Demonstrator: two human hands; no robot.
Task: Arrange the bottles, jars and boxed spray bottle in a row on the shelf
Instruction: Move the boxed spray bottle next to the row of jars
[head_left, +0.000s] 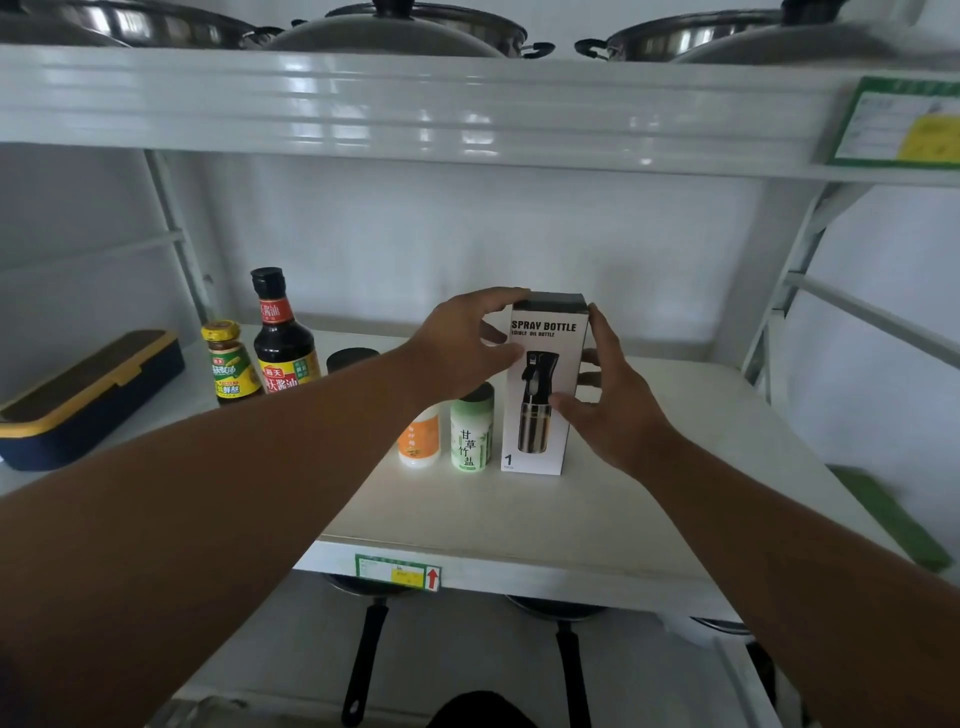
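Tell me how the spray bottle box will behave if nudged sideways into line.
The spray bottle box is tall on a narrow base, so a high push probably tips it. Thin card likely dents under a hard squeeze. The shelf looks smooth, so a low push should slide it.

The left forearm (291, 447) covers most of a dark-lidded jar (352, 358) — only its lid is seen — and the upper half of the orange-labelled bottle (420, 439). The spray bottle box (543, 384) is partly masked by the right hand (613, 400). The pots (156, 23) above are cut off by the top edge — the price tag (397, 571) print is unreadable.
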